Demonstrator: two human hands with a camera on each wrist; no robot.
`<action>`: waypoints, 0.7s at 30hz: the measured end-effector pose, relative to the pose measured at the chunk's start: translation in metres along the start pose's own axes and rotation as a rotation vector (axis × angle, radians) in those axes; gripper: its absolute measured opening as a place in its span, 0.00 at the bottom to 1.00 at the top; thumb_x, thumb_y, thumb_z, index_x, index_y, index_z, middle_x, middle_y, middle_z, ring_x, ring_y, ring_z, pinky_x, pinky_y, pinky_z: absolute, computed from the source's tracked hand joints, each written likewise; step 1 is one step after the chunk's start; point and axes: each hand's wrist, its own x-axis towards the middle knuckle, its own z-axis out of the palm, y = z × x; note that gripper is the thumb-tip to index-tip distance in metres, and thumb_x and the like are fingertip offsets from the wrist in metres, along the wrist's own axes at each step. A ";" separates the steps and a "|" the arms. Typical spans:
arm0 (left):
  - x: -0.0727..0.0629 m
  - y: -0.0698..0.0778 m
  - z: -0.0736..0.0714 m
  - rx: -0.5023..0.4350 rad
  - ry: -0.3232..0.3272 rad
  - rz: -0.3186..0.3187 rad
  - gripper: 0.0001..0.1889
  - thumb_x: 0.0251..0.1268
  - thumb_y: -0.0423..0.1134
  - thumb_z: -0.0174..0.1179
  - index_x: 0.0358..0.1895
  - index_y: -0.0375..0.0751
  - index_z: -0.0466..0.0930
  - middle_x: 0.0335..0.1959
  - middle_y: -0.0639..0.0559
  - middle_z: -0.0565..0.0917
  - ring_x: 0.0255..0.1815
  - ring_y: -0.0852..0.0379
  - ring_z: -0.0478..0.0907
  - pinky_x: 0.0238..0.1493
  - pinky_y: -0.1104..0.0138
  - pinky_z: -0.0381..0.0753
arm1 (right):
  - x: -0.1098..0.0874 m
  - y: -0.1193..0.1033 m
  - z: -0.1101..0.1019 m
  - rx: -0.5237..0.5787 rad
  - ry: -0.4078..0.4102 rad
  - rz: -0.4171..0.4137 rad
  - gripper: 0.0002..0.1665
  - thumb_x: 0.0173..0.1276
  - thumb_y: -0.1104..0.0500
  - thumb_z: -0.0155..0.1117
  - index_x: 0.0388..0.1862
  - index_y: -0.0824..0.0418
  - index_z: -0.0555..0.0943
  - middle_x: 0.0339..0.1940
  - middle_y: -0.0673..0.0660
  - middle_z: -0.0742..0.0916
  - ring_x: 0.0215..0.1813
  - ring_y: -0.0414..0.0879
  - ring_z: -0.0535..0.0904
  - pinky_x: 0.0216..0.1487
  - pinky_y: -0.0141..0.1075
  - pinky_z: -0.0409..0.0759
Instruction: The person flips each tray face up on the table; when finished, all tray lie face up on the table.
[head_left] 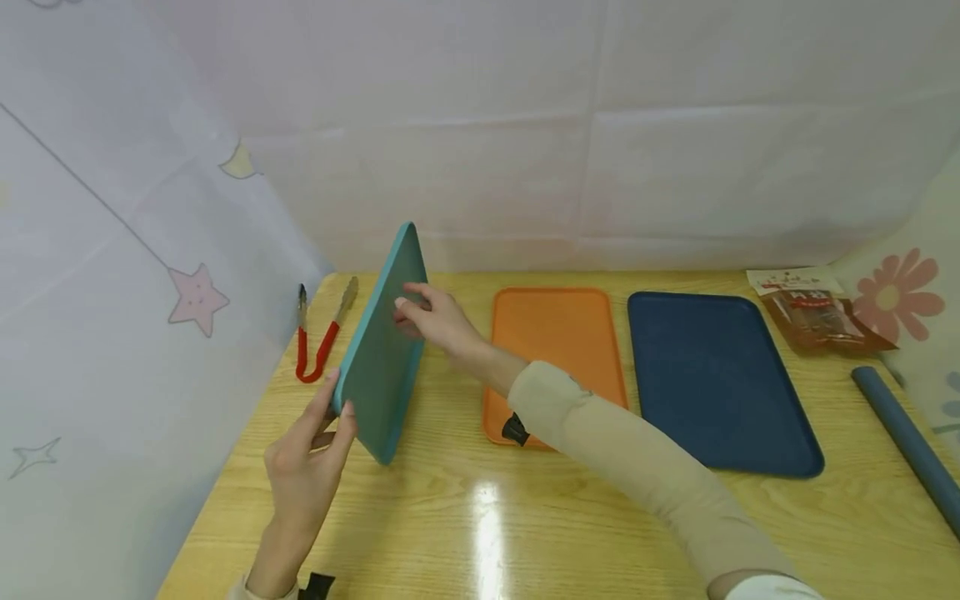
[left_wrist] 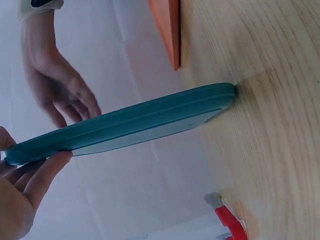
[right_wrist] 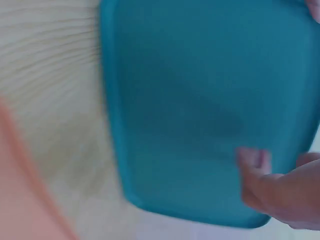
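A teal tray stands tilted up on its long edge on the wooden table, its inner face turned to the right. My left hand pinches its near upper corner between thumb and fingers. In the left wrist view, the tray appears edge-on, its lower end down at the tabletop. My right hand is close to the inner face near the far end, fingers loosely bent and nothing in them. The right wrist view has the right hand overlapping the lower right of the tray.
Red-handled tongs lie left of the teal tray. An orange tray lies under my right forearm, with a navy tray beside it. A brown food packet and a dark grey roll are at the right. Printed cloth hangs behind.
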 end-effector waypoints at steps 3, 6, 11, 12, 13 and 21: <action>-0.001 -0.002 -0.001 -0.054 0.040 -0.062 0.27 0.49 0.14 0.60 0.58 0.26 0.77 0.46 0.31 0.83 0.44 0.66 0.81 0.28 0.81 0.78 | 0.002 0.022 -0.005 -0.200 -0.043 0.110 0.30 0.76 0.53 0.53 0.73 0.60 0.64 0.60 0.60 0.79 0.61 0.53 0.76 0.61 0.45 0.74; -0.003 -0.003 -0.002 -0.117 0.084 -0.132 0.29 0.47 0.10 0.58 0.58 0.26 0.76 0.46 0.28 0.81 0.42 0.65 0.83 0.30 0.79 0.79 | 0.003 0.047 -0.009 -0.334 -0.082 0.225 0.30 0.75 0.53 0.54 0.72 0.62 0.65 0.66 0.59 0.75 0.57 0.51 0.77 0.62 0.46 0.73; -0.007 -0.002 -0.010 -0.142 0.125 -0.325 0.27 0.61 0.17 0.55 0.64 0.37 0.73 0.55 0.31 0.78 0.40 0.65 0.85 0.29 0.74 0.82 | -0.002 0.078 -0.009 -0.339 -0.091 0.321 0.33 0.72 0.56 0.57 0.73 0.65 0.63 0.70 0.60 0.70 0.63 0.54 0.72 0.63 0.50 0.70; -0.007 -0.002 -0.012 -0.141 0.128 -0.371 0.26 0.64 0.20 0.55 0.65 0.39 0.73 0.57 0.33 0.77 0.40 0.65 0.85 0.28 0.72 0.82 | -0.003 0.081 -0.008 -0.321 -0.093 0.328 0.34 0.72 0.57 0.57 0.73 0.65 0.63 0.71 0.61 0.70 0.69 0.57 0.66 0.64 0.51 0.70; -0.006 -0.002 -0.015 -0.138 0.133 -0.423 0.25 0.66 0.23 0.55 0.66 0.42 0.72 0.59 0.35 0.77 0.40 0.64 0.85 0.28 0.71 0.82 | -0.004 0.083 -0.007 -0.310 -0.096 0.334 0.34 0.72 0.58 0.57 0.73 0.65 0.62 0.71 0.61 0.69 0.69 0.58 0.67 0.64 0.51 0.70; 0.005 -0.002 -0.035 -0.415 0.288 -0.807 0.22 0.65 0.28 0.59 0.63 0.37 0.75 0.51 0.38 0.82 0.37 0.53 0.87 0.23 0.61 0.83 | 0.000 0.099 -0.007 -0.135 -0.099 0.317 0.40 0.66 0.68 0.59 0.74 0.71 0.56 0.63 0.68 0.75 0.52 0.54 0.80 0.54 0.46 0.79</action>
